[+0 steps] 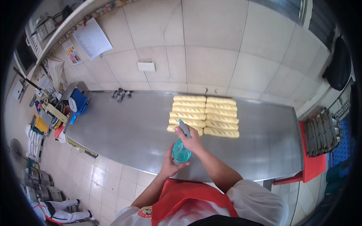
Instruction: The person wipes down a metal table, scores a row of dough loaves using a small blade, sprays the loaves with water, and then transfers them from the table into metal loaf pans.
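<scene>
Both my hands are on a spray bottle [181, 152] with a clear teal body and a grey head with a teal nozzle. My left hand [170, 162] is wrapped round the lower body. Closed about the spray head, my right hand [191, 138] hides part of the trigger. Just beyond the nozzle lie two columns of long pale dough loaves [221, 112], each scored with slanting cuts. The nearest loaves on the left are partly covered by my right hand. They rest directly on the steel table [128, 124].
A blue scale [78, 101] stands at the table's left end. Small dark metal pieces [121, 94] lie by the tiled wall. Right of the table, stacked dark trays [322, 132] sit on a red stand [313, 165]. Another person [60, 213] is at the lower left.
</scene>
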### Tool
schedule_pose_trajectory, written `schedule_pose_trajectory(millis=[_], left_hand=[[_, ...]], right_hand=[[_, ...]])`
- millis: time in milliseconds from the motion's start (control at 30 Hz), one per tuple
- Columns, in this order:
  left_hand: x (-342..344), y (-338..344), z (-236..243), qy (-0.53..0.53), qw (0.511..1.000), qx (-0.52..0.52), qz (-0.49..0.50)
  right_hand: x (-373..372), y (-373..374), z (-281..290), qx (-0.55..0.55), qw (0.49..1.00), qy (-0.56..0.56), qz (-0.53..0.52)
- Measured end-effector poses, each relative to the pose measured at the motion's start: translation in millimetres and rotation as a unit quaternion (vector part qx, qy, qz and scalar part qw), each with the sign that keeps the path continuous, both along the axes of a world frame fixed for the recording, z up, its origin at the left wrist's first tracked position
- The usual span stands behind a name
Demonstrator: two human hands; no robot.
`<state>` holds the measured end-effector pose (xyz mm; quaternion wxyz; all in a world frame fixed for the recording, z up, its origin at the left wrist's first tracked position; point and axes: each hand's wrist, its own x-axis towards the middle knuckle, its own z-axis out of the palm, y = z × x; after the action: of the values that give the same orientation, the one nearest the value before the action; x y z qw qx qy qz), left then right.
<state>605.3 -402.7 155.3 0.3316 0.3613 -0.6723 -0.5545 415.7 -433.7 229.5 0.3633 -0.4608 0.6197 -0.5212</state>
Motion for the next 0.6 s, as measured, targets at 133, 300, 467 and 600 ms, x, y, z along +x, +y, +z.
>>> schedule_pose_trajectory(millis=[133, 300, 467, 600], left_hand=[[-53.7, -54.9, 84.4, 0.17, 0.982, -0.067, -0.054], [-111.7, -182.2, 256.7, 0.299, 0.936, -0.163, -0.089], [-142.2, -286.7, 412.7, 0.349, 0.91, -0.113, -0.194], [-151.8, -325.1, 464.3, 0.355, 0.908, -0.119, -0.187]], right_hand=[[-10.7, 8.6, 116.0, -0.204, 0.975, 0.086, 0.02], [-56.1, 55.0, 163.6, -0.251, 0.938, 0.186, -0.148], [-81.0, 164.5, 38.5, 0.002, 0.954, 0.179, -0.242], [-83.9, 310.6, -91.3, 0.198, 0.906, 0.149, -0.344]])
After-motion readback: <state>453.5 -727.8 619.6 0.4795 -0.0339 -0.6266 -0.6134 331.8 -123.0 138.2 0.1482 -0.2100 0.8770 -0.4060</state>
